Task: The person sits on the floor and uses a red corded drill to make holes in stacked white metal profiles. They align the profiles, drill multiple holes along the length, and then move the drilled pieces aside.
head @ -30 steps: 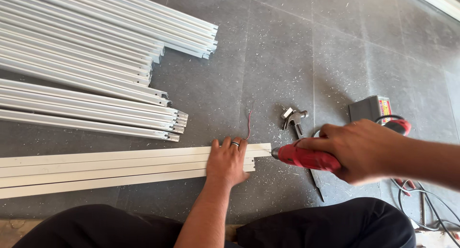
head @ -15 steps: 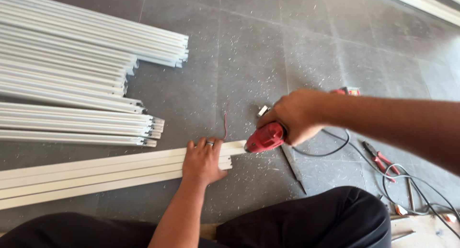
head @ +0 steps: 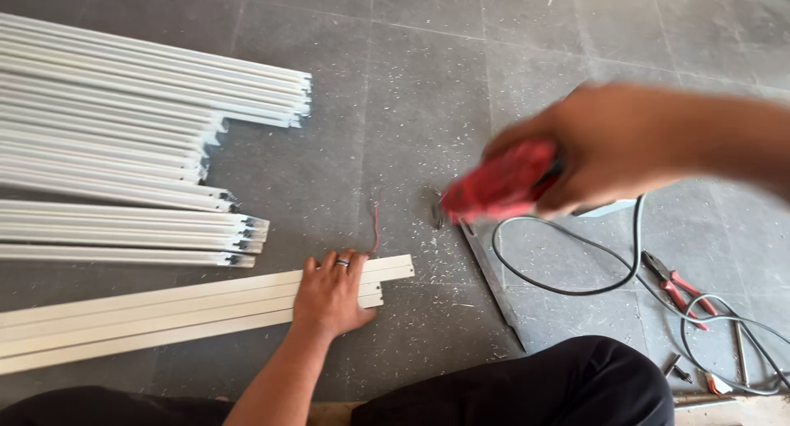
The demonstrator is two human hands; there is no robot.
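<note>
Left hand (head: 333,298) pressed flat, palm open, on cream strips (head: 164,319) lying along the floor's (head: 411,80) near edge. Right hand (head: 609,150), blurred, apparently gripping red tool (head: 498,183). Probably light, bendy; best steadied near the ends.

Matt cream strips (head: 164,315), smooth pale metal rails (head: 123,105) (faintly glossy), rough grey floor (head: 428,80), red plastic tool (head: 498,183)

On the grey tiled floor (head: 428,64), a bundle of long cream plastic strips (head: 164,315) lies nearest the person, with stacks of white metal channels (head: 123,121) behind it to the left. Right of the strips lie a flat grey metal bar (head: 494,286), a looping grey cable (head: 576,286) and red-handled pliers (head: 675,286).
</note>
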